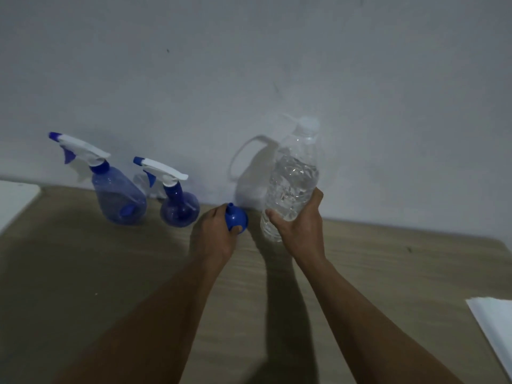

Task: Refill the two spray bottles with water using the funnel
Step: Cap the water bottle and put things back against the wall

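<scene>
tan wood tabletop [83, 273] by grey wall. left hand [213, 234] grasps small blue plastic funnel [235, 217]; right hand [299, 228] grips clear water-filled plastic bottle [293, 178]. two blue translucent spray bottles [119, 195] stand at 10 o'clock.

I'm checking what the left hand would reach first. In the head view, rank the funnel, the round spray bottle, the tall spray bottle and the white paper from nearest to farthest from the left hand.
1. Blue funnel, held in the left hand.
2. Round spray bottle, just to its left, by the wall.
3. Tall spray bottle, farther left.
4. White paper, at the table's far right edge.
</scene>
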The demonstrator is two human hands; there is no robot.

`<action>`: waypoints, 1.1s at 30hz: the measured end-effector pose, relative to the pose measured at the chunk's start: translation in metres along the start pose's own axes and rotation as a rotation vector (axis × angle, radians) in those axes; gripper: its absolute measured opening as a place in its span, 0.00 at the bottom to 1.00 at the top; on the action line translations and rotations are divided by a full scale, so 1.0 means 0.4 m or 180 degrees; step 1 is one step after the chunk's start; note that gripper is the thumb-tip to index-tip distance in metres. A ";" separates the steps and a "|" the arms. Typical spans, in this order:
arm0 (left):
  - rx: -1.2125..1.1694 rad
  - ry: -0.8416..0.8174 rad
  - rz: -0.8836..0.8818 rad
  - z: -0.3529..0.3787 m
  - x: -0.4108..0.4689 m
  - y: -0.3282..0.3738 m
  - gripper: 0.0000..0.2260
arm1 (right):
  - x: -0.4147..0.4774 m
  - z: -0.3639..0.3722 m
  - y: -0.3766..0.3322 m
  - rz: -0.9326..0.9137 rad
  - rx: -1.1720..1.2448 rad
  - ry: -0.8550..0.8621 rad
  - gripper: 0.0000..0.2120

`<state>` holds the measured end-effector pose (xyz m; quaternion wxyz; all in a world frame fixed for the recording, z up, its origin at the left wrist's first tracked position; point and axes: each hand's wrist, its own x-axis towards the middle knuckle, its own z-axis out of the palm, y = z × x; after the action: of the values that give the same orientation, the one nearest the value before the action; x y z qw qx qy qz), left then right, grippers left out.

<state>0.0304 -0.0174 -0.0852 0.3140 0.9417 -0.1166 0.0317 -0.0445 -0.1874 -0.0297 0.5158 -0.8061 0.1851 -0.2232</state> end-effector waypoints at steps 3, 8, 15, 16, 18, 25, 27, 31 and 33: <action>0.0050 -0.0037 0.0005 0.000 0.009 -0.003 0.24 | 0.005 0.011 -0.007 0.0058 0.0008 0.0020 0.41; 0.0124 -0.0118 0.0006 -0.013 0.002 -0.002 0.29 | 0.004 0.022 -0.012 0.0065 -0.0075 0.0019 0.44; 0.0310 -0.0131 0.0145 -0.082 -0.046 0.033 0.22 | -0.027 -0.004 -0.045 0.0355 -0.0179 -0.0090 0.53; 0.0230 -0.0169 0.0056 -0.096 -0.059 0.047 0.20 | -0.040 -0.013 -0.051 0.0442 -0.0230 -0.0092 0.54; 0.0059 -0.0229 -0.0104 -0.126 -0.088 0.077 0.17 | -0.067 -0.036 -0.062 0.0575 -0.0445 -0.0043 0.53; -0.0411 -0.0727 0.0699 -0.185 -0.153 0.151 0.12 | -0.188 -0.152 -0.120 0.0845 -0.1351 0.0160 0.34; -0.0442 -0.1008 0.1075 -0.191 -0.157 0.194 0.12 | -0.232 -0.198 -0.134 0.1011 -0.1565 0.0197 0.31; -0.0374 -0.1362 0.1890 -0.173 -0.174 0.306 0.14 | -0.318 -0.303 -0.132 0.1346 -0.1822 0.0313 0.28; -0.0222 -0.1440 0.2251 -0.145 -0.193 0.372 0.16 | -0.363 -0.364 -0.115 0.1542 -0.1902 0.0478 0.27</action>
<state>-0.0795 -0.0826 0.0381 0.2820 0.8157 -0.4995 -0.0740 -0.2425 -0.2013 0.0414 0.2810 -0.8352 0.4642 -0.0896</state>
